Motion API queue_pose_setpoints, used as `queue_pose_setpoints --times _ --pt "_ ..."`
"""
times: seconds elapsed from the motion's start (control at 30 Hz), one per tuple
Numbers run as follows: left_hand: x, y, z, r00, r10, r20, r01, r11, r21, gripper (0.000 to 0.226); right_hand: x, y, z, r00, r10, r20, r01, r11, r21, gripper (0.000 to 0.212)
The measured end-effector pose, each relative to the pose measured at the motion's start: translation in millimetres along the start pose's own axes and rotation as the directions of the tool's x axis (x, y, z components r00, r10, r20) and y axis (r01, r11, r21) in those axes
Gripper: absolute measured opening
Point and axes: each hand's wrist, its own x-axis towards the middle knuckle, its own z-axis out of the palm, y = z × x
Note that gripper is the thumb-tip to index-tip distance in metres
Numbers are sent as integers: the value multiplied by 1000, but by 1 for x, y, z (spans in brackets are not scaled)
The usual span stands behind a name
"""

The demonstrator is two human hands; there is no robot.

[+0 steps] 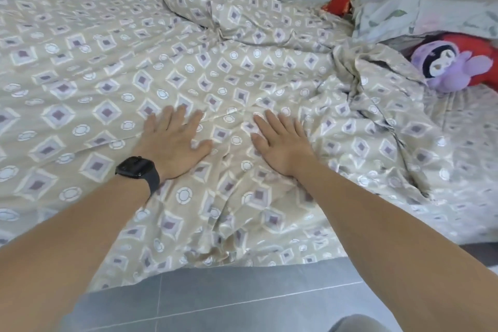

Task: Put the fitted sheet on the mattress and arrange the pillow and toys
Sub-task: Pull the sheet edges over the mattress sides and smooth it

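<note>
Both hands, the left hand [172,140] and right hand [280,143], press flat with open grip on the fitted sheet [229,67] spread over the mattress, and smoothing rightward could bunch its loose folds against the purple toy [447,65].

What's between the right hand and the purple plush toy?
In the head view, only fitted sheet lies between the right hand and the purple plush toy: a bunched, wrinkled ridge of it, with no other object there.
</note>
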Motion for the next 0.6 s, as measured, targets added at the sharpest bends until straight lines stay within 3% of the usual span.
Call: queue_pose_setpoints --times 0.17,0.27,0.37,0.47,0.53,0.6 --pt "1 28 -4 996 -86 32 85 996 33 69 -53 54 -1 988 51 -144 -30 989 143 55" --pt "-3 78 -1 997 56 46 -55 998 -15 61 -83 84 0 957 63 -282 -20 988 151 47" --pt "0 119 1 973 228 29 -227 973 -51 58 -119 113 11 917 -31 -398 66 995 75 44" --pt "7 126 2 964 264 40 -261 964 -57 57 -151 139 28 886 -120 -448 156 987 44 48" --pt "6 123 0 966 254 53 -251 967 -48 58 -151 143 31 878 -90 -470 168 978 127 42" --pt "4 128 -5 968 245 45 -244 969 -21 61 -148 140 20 896 41 -442 126 932 341 34"
